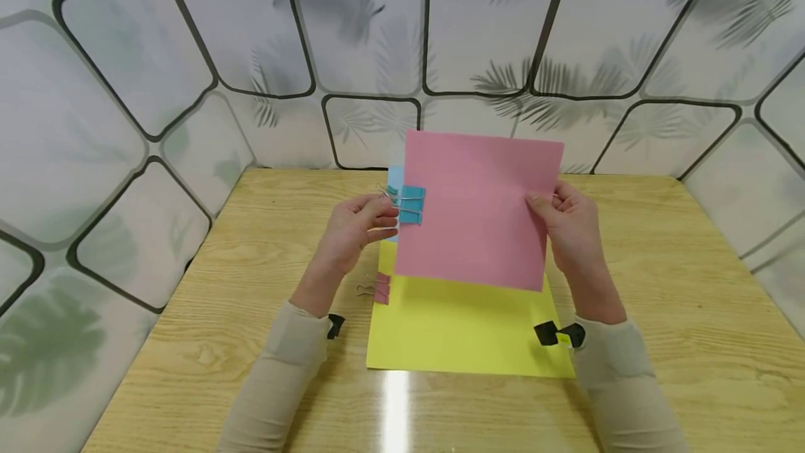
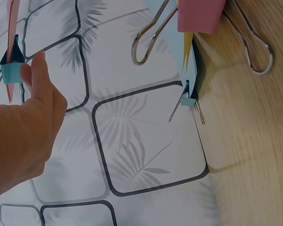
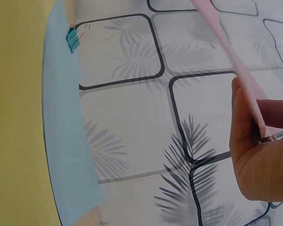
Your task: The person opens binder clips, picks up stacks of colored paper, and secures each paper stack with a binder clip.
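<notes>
A pink sheet of paper [image 1: 478,212] is held up above the table, tilted toward the head camera. A teal binder clip [image 1: 411,205] grips its left edge. My left hand [image 1: 349,233] pinches this clip at its wire handles; in the left wrist view the thumb is hidden behind the hand. At the sheet's right edge, my right hand [image 1: 575,229] holds the paper between thumb and fingers. Below lies a yellow sheet [image 1: 465,334], with a pink binder clip [image 1: 381,289] on its left edge.
A light blue sheet [image 3: 68,127] lies beyond the yellow one, with another teal clip [image 3: 72,40] on it. Wood-grain table [image 1: 679,285] surrounds the papers. A patterned backdrop [image 1: 371,33] rises behind the table and along both sides.
</notes>
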Demonstrator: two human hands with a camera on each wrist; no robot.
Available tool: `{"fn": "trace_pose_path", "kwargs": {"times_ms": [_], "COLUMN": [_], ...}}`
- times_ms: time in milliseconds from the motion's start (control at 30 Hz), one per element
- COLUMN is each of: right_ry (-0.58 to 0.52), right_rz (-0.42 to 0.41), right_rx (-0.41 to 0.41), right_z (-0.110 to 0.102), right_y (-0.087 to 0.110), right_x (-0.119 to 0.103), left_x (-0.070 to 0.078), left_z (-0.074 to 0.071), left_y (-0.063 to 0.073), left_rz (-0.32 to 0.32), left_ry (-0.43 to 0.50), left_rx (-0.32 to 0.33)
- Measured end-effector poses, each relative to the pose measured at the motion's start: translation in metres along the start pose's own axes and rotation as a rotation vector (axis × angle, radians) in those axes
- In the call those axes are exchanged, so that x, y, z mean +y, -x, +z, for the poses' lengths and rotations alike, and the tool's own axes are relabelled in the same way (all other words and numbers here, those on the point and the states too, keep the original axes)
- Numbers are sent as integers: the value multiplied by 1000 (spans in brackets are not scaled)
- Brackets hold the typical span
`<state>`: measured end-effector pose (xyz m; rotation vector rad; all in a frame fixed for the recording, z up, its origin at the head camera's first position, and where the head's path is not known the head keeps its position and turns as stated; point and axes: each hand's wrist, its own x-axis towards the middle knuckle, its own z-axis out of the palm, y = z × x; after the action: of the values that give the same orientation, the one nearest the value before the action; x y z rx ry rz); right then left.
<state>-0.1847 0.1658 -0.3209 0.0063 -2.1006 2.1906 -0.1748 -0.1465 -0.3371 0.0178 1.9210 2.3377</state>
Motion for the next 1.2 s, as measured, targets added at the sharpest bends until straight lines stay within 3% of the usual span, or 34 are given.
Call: {"fn": "trace_pose_path", "kwargs": {"times_ms": [233, 467, 733, 900, 1000, 1200], "right_ry": [68, 113, 333, 350, 355, 429], "right_rz": [-4, -5, 15, 18, 24, 72], "right_rx": [15, -16, -11, -3, -11, -31], "right_z": [-26, -51, -88, -109, -120, -138], "right_y": [4, 5, 7, 8, 6, 0], "right_x": [5, 12, 6, -1, -2, -2], "left_x": [-7, -16, -19, -18, -21, -31], "left_z": [16, 32, 58, 77, 90, 118], "left_y": [-1, -3, -6, -8, -12, -26], "left_rz": [-33, -98, -117, -141, -153, -198], "left_ry": [-267, -426, -604, -613, -568, -324], "left_rx": [-102, -191, -277, -325, -343, -296]}}
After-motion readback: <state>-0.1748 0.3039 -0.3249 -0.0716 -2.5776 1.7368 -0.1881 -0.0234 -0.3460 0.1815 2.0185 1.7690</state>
